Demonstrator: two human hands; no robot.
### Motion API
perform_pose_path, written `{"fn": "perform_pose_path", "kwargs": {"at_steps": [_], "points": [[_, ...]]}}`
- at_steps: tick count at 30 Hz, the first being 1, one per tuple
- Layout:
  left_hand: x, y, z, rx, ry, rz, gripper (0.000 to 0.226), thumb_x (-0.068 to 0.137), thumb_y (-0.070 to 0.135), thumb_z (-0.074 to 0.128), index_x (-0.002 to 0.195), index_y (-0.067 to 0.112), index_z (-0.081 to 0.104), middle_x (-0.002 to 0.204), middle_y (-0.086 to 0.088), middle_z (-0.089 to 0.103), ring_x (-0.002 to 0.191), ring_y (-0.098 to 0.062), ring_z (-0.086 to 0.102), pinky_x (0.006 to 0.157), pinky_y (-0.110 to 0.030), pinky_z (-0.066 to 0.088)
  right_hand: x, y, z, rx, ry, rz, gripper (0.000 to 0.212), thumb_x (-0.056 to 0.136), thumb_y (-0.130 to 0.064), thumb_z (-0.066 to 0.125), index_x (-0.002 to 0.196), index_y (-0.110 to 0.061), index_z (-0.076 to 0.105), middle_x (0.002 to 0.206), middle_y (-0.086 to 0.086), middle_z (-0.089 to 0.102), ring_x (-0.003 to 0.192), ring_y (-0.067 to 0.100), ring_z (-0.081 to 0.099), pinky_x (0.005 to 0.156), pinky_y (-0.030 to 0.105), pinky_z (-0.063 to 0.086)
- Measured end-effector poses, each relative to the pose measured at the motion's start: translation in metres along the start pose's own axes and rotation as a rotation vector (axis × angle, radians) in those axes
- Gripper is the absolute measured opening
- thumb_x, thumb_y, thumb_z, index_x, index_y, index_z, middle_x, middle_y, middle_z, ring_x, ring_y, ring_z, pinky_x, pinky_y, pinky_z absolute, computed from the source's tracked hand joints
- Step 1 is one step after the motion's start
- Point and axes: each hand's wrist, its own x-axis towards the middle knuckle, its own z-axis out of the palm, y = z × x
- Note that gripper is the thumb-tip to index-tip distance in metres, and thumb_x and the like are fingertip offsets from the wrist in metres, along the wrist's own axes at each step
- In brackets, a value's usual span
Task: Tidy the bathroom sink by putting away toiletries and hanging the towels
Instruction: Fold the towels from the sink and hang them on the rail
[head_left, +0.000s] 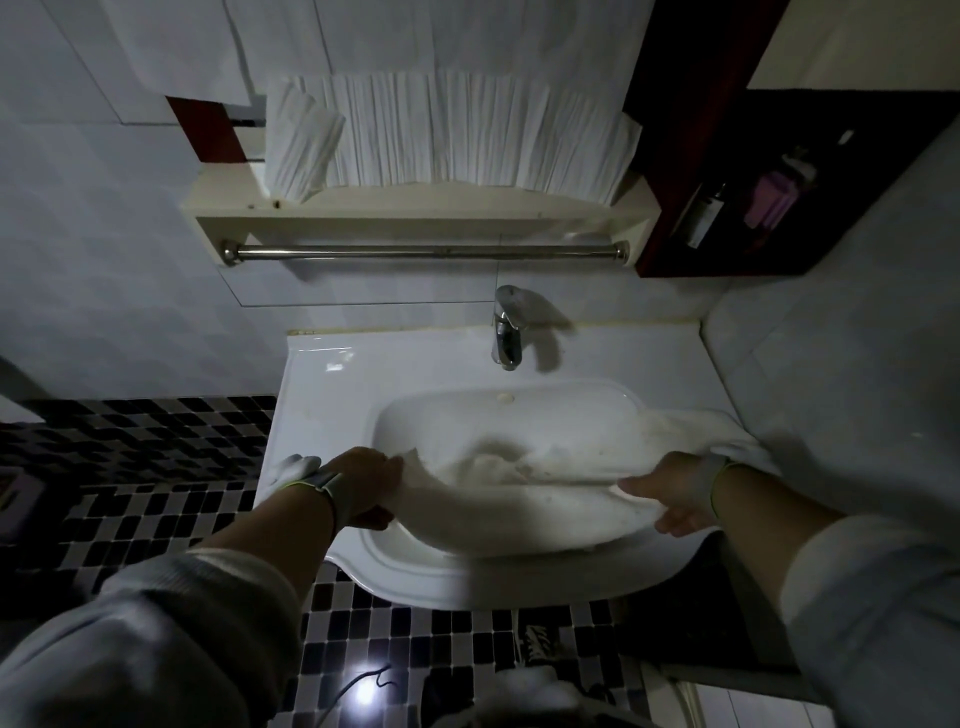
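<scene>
Dim tiled bathroom, white sink (322, 384), limp stained white towel (519, 499) stretched over basin, left hand (363, 488) and right hand (675, 493) fingers gripping its ends

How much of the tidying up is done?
Mostly done, it seems: bottles sit in the cabinet, and no toiletries show around the sink. Right now the left hand and right hand grip a white towel over the basin. Left: hanging it on the bare rail.

One towel (519, 499), one sink (467, 571), one faucet (506, 327), one towel bar (426, 253) — and two hands: left hand (358, 486), right hand (675, 493).
</scene>
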Motion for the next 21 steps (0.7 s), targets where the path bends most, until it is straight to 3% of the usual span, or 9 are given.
{"fn": "perform_pose_path", "kwargs": {"at_steps": [3, 5, 7, 10, 12, 14, 16, 18, 21], "points": [[0.006, -0.003, 0.003, 0.123, -0.038, -0.020, 0.017, 0.097, 0.019, 0.062, 0.088, 0.005, 0.063, 0.080, -0.015, 0.066, 0.079, -0.033, 0.070, 0.083, -0.044, 0.061, 0.005, 0.000, -0.002, -0.026, -0.029, 0.017, 0.061, 0.085, -0.035, 0.074, 0.129, 0.000, 0.051, 0.096, 0.013, 0.062, 0.081, 0.024, 0.066, 0.083, 0.039, 0.059], [0.009, -0.008, 0.001, 0.107, -0.092, -0.040, 0.011, 0.086, 0.006, 0.070, 0.093, -0.002, 0.069, 0.080, -0.021, 0.066, 0.073, -0.031, 0.066, 0.083, -0.040, 0.058, 0.007, 0.000, -0.001, -0.044, -0.064, 0.005, 0.057, 0.087, -0.028, 0.072, 0.134, -0.006, 0.048, 0.094, 0.012, 0.062, 0.069, 0.019, 0.058, 0.070, 0.033, 0.056], [0.009, -0.011, 0.000, 0.286, -0.134, -0.026, 0.016, 0.072, 0.005, 0.071, 0.086, -0.002, 0.071, 0.074, -0.015, 0.065, 0.069, -0.026, 0.062, 0.074, -0.035, 0.056, 0.008, 0.001, 0.002, -0.056, -0.093, 0.000, 0.055, 0.092, -0.027, 0.065, 0.140, -0.010, 0.044, 0.095, 0.010, 0.062, 0.066, 0.018, 0.059, 0.061, 0.029, 0.050], [0.003, -0.005, 0.004, 0.695, -0.155, -0.026, 0.010, 0.079, 0.012, 0.065, 0.088, 0.009, 0.070, 0.082, -0.005, 0.066, 0.076, -0.021, 0.063, 0.073, -0.030, 0.055, 0.012, 0.004, 0.008, 0.029, -0.118, -0.006, 0.058, 0.099, -0.033, 0.053, 0.150, -0.019, 0.029, 0.115, 0.014, 0.061, 0.080, 0.025, 0.070, 0.063, 0.032, 0.054], [0.008, -0.010, 0.004, 0.752, -0.120, -0.009, 0.015, 0.084, 0.008, 0.062, 0.095, 0.005, 0.072, 0.083, -0.006, 0.067, 0.074, -0.020, 0.065, 0.069, -0.027, 0.054, 0.016, 0.007, 0.011, 0.132, -0.109, -0.018, 0.062, 0.101, -0.036, 0.047, 0.154, -0.023, 0.018, 0.128, 0.016, 0.053, 0.087, 0.032, 0.071, 0.073, 0.039, 0.058], [0.016, -0.016, 0.001, 0.683, -0.121, -0.022, 0.007, 0.089, 0.012, 0.063, 0.084, 0.009, 0.068, 0.082, -0.004, 0.070, 0.069, -0.018, 0.068, 0.070, -0.029, 0.058, 0.017, 0.009, 0.014, 0.199, -0.089, -0.020, 0.063, 0.101, -0.039, 0.046, 0.155, -0.021, 0.017, 0.117, 0.016, 0.056, 0.082, 0.033, 0.071, 0.079, 0.044, 0.058], [0.019, -0.020, -0.001, 0.487, -0.128, -0.055, 0.007, 0.092, 0.016, 0.065, 0.086, 0.013, 0.066, 0.089, -0.004, 0.075, 0.069, -0.014, 0.072, 0.066, -0.033, 0.061, 0.019, 0.010, 0.014, 0.204, -0.085, -0.027, 0.069, 0.097, -0.044, 0.053, 0.153, -0.016, 0.024, 0.099, 0.016, 0.060, 0.067, 0.028, 0.067, 0.071, 0.041, 0.058], [0.011, -0.017, 0.000, 0.303, -0.094, -0.037, 0.009, 0.096, 0.023, 0.061, 0.096, 0.014, 0.063, 0.099, -0.008, 0.072, 0.077, -0.016, 0.074, 0.060, -0.032, 0.060, 0.019, 0.011, 0.011, 0.152, -0.135, -0.054, 0.083, 0.084, -0.044, 0.072, 0.148, -0.005, 0.035, 0.094, 0.017, 0.062, 0.061, 0.023, 0.061, 0.062, 0.034, 0.055], [0.002, -0.010, 0.001, 0.089, -0.101, 0.026, 0.019, 0.100, 0.032, 0.054, 0.108, 0.015, 0.058, 0.107, -0.009, 0.066, 0.087, -0.025, 0.074, 0.070, -0.040, 0.063, 0.014, 0.012, 0.005, 0.002, -0.217, -0.064, 0.088, 0.072, -0.021, 0.087, 0.143, 0.003, 0.039, 0.083, 0.014, 0.061, 0.062, 0.019, 0.055, 0.064, 0.031, 0.051]]}}
